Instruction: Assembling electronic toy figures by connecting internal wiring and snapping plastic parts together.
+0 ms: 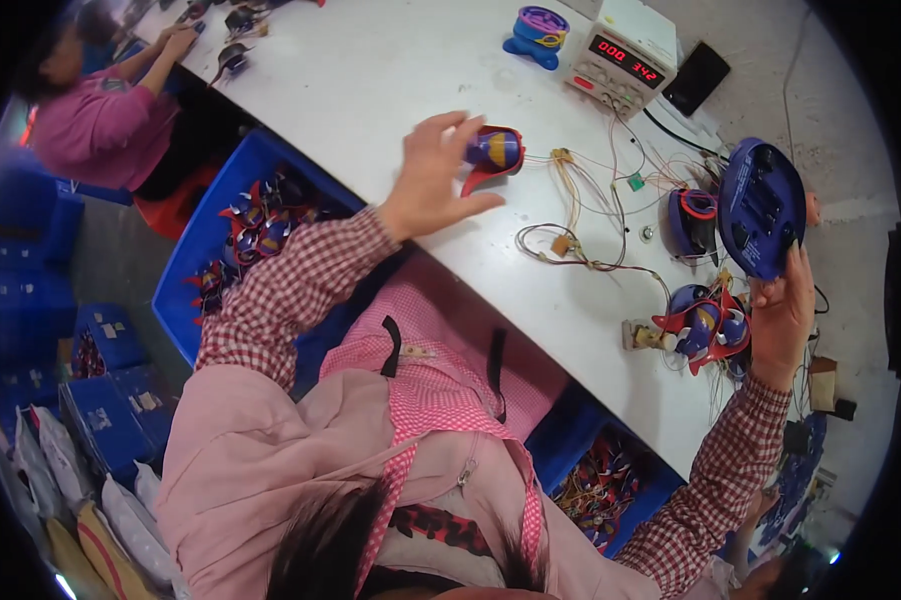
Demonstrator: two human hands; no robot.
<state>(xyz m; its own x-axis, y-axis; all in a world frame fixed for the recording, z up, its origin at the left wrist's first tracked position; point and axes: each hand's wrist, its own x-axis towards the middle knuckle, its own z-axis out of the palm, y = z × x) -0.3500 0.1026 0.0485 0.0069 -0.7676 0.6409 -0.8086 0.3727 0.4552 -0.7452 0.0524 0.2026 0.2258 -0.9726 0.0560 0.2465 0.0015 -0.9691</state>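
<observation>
My left hand [432,182] hovers over the white table with its fingers spread and holds nothing. Right beside its fingertips lies a small toy part [498,150] in purple, yellow and red; I cannot tell whether they touch. On the right, my right hand [785,312] grips the lower edge of a dark purple oval plastic base [758,215], tilted up, with a slotted recess in its face. Just left of that hand sits a cluster of red and purple toy parts [705,330]. Behind the base is another round purple part [692,222] with a red ring.
A power supply [625,60] with a lit red display stands at the back, beside a black phone [697,78]. Loose wires [570,245] cross the table. Blue bins [205,215] of toy parts flank me. A co-worker in a pink top [105,125] sits far left.
</observation>
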